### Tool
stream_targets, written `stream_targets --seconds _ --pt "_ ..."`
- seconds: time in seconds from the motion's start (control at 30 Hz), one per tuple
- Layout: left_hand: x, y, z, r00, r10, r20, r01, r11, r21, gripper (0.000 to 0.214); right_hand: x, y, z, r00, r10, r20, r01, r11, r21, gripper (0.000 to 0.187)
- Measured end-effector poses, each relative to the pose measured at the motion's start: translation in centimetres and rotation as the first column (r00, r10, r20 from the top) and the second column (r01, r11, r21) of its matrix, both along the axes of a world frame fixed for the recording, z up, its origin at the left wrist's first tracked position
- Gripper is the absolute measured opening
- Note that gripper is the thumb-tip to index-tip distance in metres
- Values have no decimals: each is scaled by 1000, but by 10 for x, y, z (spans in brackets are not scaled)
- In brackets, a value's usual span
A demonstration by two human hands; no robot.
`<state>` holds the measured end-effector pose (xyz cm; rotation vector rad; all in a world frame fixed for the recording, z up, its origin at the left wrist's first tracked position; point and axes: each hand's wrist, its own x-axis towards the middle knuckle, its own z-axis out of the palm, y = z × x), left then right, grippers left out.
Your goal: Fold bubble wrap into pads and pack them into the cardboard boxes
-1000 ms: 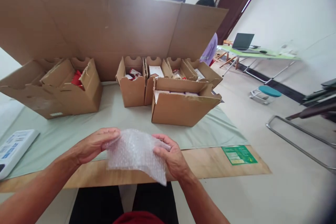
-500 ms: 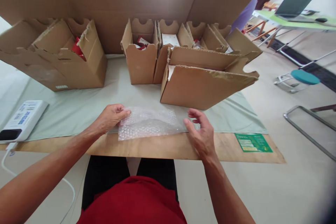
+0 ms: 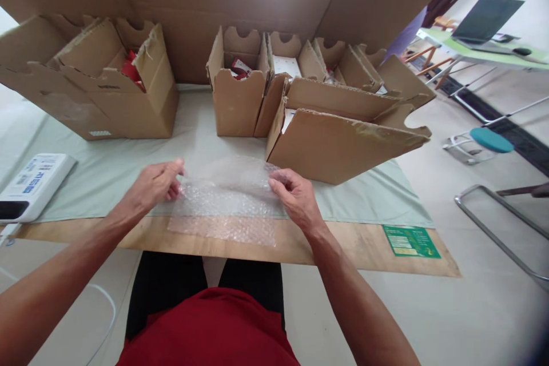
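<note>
A clear piece of bubble wrap (image 3: 227, 200) spreads between my two hands, low over the front of the table, and its lower part overlaps the bare wooden edge. My left hand (image 3: 156, 186) is at its left side with the fingers bent around the edge; the exact grip is partly hidden. On the opposite side, my right hand (image 3: 295, 194) pinches the right edge between thumb and fingers. Just beyond the right hand stands a long, low cardboard box (image 3: 343, 140), with something white inside its left end.
Open cardboard bins (image 3: 238, 100) line the back, some holding red or white items. More bins (image 3: 128, 106) stand at left before a tall cardboard panel (image 3: 193, 11). A white device (image 3: 43, 177) with a cable lies left; a green card (image 3: 410, 241) lies at the right front edge.
My right hand has moved left and closed on the wrap's right edge. The left hand has shifted left, and the wrap is now spread out further between them.
</note>
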<state>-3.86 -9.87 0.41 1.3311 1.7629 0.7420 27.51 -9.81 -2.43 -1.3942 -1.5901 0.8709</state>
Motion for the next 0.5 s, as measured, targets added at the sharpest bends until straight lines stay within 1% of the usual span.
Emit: stream_targets --seconds 0.03,0.07,0.1,0.13,0.17,0.2,0.23,0.27,0.3,0.33,0.37,0.4,0.43,0.5 --pt "-5 -7 2 997 40 -66 -31 992 122 47 -2 4 0 1000 16 -9 -16 1000 -5 22" --pt "-8 -14 4 986 80 -144 -39 962 271 43 -4 8 -1 1000 24 6 -24 1000 -1 22" --pt "-8 -21 5 969 116 -219 -13 906 423 39 -5 11 -2 999 23 48 -23 1000 10 22" --pt "-6 -27 6 948 124 -292 57 839 542 35 -6 14 -3 994 7 111 -10 1000 28 23" --pt "-3 -31 4 924 94 -370 167 772 614 31 -7 17 -5 984 -21 180 12 999 49 24" --pt "2 -34 2 888 30 -459 303 712 634 28 -7 18 -8 969 -58 239 42 997 71 26" --pt "7 -35 -2 829 -51 -557 446 661 603 27 -6 18 -10 956 -100 277 78 993 91 29" --pt "11 -33 -7 749 -133 -649 573 623 533 27 -4 16 -12 946 -144 290 117 987 108 34" --pt "15 -31 -13 659 -202 -724 670 595 444 29 -1 13 -14 940 -184 286 155 980 121 39" --pt "17 -28 -19 576 -254 -777 734 579 355 30 3 10 -15 936 -214 278 185 974 127 43" --pt "18 -25 -26 513 -283 -810 767 575 285 33 6 6 -16 934 -227 276 199 972 124 46" --pt "19 -23 -32 472 -299 -829 780 579 235 35 9 2 -16 935 -219 280 195 974 112 46" --pt "18 -23 -37 449 -303 -841 783 587 206 37 11 0 -17 938 -190 288 171 981 91 45" --pt "17 -27 -45 435 -276 -857 768 610 193 38 9 -2 -17 947 -105 304 93 994 53 40"
